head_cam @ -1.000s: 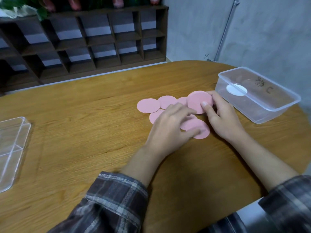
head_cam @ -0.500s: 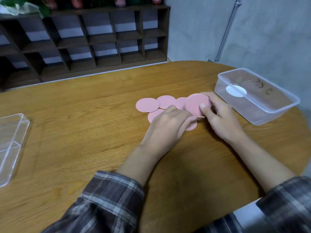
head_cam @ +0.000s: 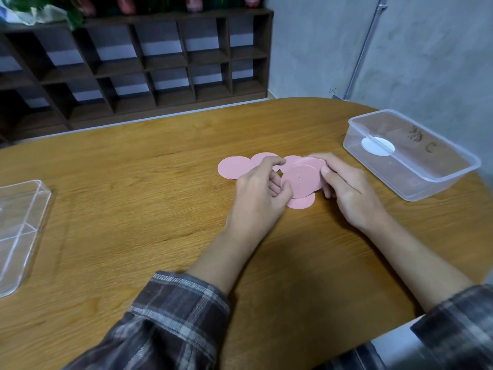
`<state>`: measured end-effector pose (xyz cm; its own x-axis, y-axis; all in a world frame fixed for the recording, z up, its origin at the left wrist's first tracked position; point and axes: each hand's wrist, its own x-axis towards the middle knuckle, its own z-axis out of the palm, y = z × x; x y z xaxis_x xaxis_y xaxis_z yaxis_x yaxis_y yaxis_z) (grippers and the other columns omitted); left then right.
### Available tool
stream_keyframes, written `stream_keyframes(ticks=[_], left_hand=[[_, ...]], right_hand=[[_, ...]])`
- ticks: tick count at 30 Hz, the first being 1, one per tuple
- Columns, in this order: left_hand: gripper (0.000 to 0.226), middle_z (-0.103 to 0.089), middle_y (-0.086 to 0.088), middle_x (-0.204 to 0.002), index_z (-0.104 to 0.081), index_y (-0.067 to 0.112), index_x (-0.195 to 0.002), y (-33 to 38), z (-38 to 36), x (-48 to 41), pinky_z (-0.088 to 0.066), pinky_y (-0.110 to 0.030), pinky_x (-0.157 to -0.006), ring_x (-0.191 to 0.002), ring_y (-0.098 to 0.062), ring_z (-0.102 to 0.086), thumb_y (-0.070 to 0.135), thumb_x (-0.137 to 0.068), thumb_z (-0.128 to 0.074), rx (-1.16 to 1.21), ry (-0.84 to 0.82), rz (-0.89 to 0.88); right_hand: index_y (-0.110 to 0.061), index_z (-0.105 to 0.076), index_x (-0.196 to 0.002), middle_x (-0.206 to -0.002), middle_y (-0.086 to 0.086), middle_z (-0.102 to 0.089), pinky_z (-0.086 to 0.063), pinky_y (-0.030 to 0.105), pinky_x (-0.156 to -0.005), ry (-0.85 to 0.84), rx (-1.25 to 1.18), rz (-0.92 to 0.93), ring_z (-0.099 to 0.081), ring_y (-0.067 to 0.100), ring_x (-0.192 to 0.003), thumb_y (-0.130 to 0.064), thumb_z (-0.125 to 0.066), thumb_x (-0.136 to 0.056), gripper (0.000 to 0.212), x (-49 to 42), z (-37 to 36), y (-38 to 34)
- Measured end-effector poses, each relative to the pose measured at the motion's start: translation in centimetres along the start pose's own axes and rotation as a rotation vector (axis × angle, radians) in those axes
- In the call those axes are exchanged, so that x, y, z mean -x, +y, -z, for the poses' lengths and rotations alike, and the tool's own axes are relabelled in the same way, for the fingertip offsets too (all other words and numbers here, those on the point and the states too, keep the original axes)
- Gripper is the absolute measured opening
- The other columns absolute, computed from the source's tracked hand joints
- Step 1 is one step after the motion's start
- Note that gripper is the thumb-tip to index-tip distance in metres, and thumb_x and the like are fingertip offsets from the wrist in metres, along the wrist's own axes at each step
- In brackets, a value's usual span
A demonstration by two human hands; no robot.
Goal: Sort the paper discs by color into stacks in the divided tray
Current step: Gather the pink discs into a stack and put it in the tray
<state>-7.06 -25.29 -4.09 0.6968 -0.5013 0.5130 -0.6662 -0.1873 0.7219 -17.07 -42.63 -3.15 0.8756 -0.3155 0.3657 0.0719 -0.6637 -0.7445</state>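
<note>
Left grip [head_cam: 258,193] and right grip [head_cam: 346,190] both clasp a pink stack [head_cam: 304,180] mid-bench [head_cam: 133,182], above loose pink discs [head_cam: 234,168]. The tub [head_cam: 426,180] at right holds one white disc [head_cam: 377,146]. The tray [head_cam: 24,231] sits far left.

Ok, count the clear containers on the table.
2: the divided tray at the left edge, partly out of frame, and the rectangular tub at the right, holding one white disc.
</note>
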Motion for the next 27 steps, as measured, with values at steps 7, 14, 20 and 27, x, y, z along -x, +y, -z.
stream_keyframes(ticks=[7,14,20,27], left_hand=[[0.012,-0.070,0.002,-0.073,-0.075,0.010,-0.097,-0.1,0.0,-0.1,-0.057,-0.021,-0.066,-0.063,-0.007,-0.064,0.015,-0.087,-0.079,0.009,0.037,0.049],[0.013,-0.069,0.005,-0.071,-0.074,0.011,-0.092,-0.3,-0.1,-0.1,-0.054,-0.016,-0.065,-0.063,-0.005,-0.062,0.020,-0.087,-0.082,0.014,0.038,0.072],[0.015,-0.071,0.001,-0.075,-0.076,0.008,-0.097,-0.5,-0.2,-0.1,-0.056,-0.022,-0.069,-0.068,-0.008,-0.064,0.019,-0.089,-0.082,0.011,0.031,0.061],[0.038,-0.073,0.007,-0.101,-0.077,0.020,-0.113,-0.6,-0.3,0.2,-0.055,-0.035,-0.084,-0.093,-0.011,-0.064,0.044,-0.084,-0.082,-0.177,-0.120,-0.056]], right_hand=[[-0.038,-0.061,-0.138,-0.072,0.008,-0.058,-0.037,0.022,-0.071,-0.055,-0.015,-0.044,-0.052,0.012,-0.071,-0.028,-0.033,-0.103,0.046,0.1,0.0,-0.3],[-0.026,-0.040,-0.156,-0.078,-0.037,-0.053,-0.036,0.003,-0.074,-0.101,0.174,0.015,-0.054,-0.017,-0.078,-0.024,-0.056,-0.104,0.054,0.2,-0.6,-0.9],[-0.026,-0.031,-0.160,-0.087,-0.029,-0.048,-0.035,0.002,-0.080,-0.097,0.170,0.007,-0.052,-0.019,-0.087,-0.022,-0.053,-0.106,0.059,0.2,-0.5,-1.0],[-0.024,-0.058,-0.126,-0.105,-0.004,-0.067,-0.049,0.042,-0.083,0.093,0.120,0.009,-0.061,0.027,-0.088,-0.020,-0.057,-0.103,0.023,-0.1,0.2,0.4]])
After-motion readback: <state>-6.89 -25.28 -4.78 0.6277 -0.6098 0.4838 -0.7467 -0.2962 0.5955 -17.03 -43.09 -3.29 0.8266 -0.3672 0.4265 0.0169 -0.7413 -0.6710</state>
